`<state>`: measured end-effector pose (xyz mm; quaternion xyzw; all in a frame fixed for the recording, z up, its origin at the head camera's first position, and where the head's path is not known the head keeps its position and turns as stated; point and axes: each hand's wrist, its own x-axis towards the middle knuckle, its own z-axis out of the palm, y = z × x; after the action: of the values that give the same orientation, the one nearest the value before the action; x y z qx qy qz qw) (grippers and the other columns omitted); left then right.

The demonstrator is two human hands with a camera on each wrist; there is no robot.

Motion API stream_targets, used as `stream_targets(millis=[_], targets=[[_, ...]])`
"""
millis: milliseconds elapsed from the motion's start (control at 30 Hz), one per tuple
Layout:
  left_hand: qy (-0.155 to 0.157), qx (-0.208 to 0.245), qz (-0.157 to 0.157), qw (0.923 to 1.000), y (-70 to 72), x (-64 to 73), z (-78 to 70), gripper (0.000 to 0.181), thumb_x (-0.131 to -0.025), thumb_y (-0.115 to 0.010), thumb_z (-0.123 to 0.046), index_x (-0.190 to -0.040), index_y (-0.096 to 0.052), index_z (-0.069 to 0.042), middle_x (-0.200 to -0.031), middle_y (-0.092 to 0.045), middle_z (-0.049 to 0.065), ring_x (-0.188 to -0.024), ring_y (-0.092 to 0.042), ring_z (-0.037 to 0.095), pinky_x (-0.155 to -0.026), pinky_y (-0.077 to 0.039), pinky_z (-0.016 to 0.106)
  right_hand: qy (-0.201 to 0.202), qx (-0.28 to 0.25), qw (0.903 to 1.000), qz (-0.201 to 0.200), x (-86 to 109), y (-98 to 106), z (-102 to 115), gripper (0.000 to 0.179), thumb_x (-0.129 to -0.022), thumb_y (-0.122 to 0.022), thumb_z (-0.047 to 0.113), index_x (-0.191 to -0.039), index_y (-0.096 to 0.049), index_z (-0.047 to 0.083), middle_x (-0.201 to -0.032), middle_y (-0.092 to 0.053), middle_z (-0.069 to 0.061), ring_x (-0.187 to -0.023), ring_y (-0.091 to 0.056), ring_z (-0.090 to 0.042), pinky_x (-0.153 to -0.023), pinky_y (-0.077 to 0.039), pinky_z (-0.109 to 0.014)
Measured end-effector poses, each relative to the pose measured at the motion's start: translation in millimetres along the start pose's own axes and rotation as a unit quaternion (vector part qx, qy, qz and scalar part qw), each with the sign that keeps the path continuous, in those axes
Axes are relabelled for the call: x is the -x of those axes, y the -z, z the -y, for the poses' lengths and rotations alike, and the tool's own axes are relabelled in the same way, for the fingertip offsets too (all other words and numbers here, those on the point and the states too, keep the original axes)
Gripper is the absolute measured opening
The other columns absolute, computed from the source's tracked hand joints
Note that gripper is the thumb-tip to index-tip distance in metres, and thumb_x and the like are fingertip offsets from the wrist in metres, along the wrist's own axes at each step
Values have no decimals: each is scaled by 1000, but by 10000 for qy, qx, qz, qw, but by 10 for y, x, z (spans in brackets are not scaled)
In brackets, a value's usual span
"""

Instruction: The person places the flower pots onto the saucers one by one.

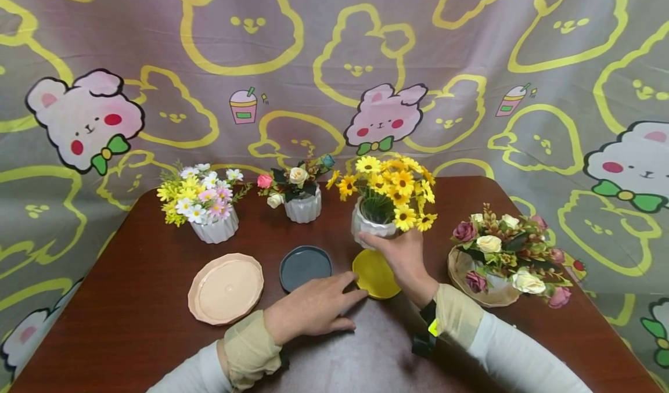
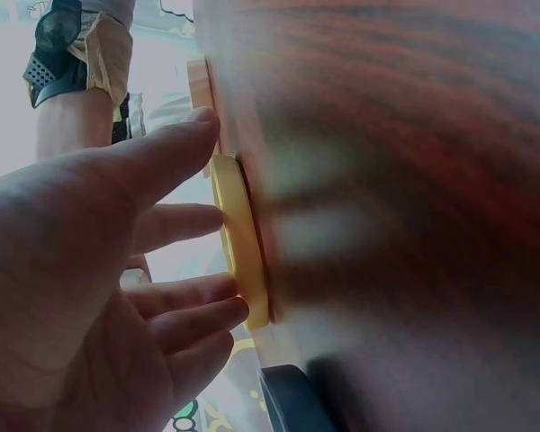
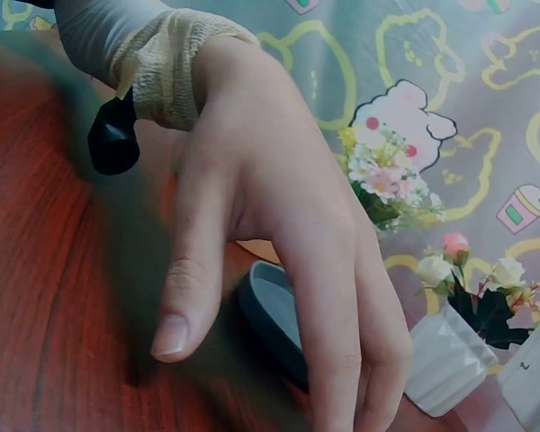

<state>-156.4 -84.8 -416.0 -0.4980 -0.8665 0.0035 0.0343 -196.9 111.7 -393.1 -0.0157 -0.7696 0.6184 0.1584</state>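
Observation:
My right hand [image 1: 405, 256] grips a white ribbed pot [image 1: 372, 226] of yellow daisies [image 1: 394, 184], thumb on its near side. The pot leans, and part of its underside shows in the right wrist view. Just in front of it lies a round yellow saucer [image 1: 377, 277]. My left hand [image 1: 319, 306] reaches to that saucer's left rim with its fingers extended. In the left wrist view, the fingertips of the left hand [image 2: 117, 288] are against the yellow saucer's edge [image 2: 241, 243]. The right wrist view mostly shows the left hand [image 3: 279, 198]; little of the right hand appears there.
A dark grey saucer [image 1: 305, 267] and a peach saucer [image 1: 226, 288] lie to the left. Behind them stand a pot of white, pink and yellow flowers [image 1: 214, 227] and a pot of small roses [image 1: 304, 207]. At right, a rose arrangement [image 1: 504, 248] sits on a beige saucer [image 1: 460, 271].

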Motion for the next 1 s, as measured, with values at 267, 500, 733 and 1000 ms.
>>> stream_targets(millis=[267, 500, 733, 1000], targets=[[45, -21, 42, 10000, 0, -6, 0, 59, -92, -63, -53, -140, -54, -20, -139, -52, 8, -119, -60, 18, -93, -55, 32, 52, 167, 9997, 156, 51, 54, -14, 77, -66, -93, 25, -132, -56, 19, -126, -66, -1, -118, -59, -16, -103, -46, -39], [39, 32, 49, 10000, -5, -6, 1, 59, -92, -64, -53, -140, -54, -20, -140, -52, 9, -120, -60, 18, -94, -54, 32, 132, 299, 9993, 166, 88, 97, -15, 76, -66, -94, 26, -131, -56, 19, -123, -67, 0, -116, -60, -14, -103, -46, -37], [66, 47, 113, 9999, 3, -6, -1, 59, -92, -63, -53, -141, -54, -20, -141, -51, 9, -121, -60, 19, -94, -54, 32, 263, 305, 9988, 264, 131, 149, -2, 78, -66, -93, 26, -133, -54, 21, -126, -65, 3, -117, -59, -11, -103, -45, -37], [23, -29, 20, 10000, 2, -6, -8, 59, -91, -64, -53, -139, -55, -20, -137, -53, 8, -117, -61, 18, -92, -54, 31, 202, 168, 9989, 376, 174, 189, 8, 81, -66, -93, 21, -136, -52, 22, -129, -63, 4, -120, -57, -11, -105, -44, -33]])
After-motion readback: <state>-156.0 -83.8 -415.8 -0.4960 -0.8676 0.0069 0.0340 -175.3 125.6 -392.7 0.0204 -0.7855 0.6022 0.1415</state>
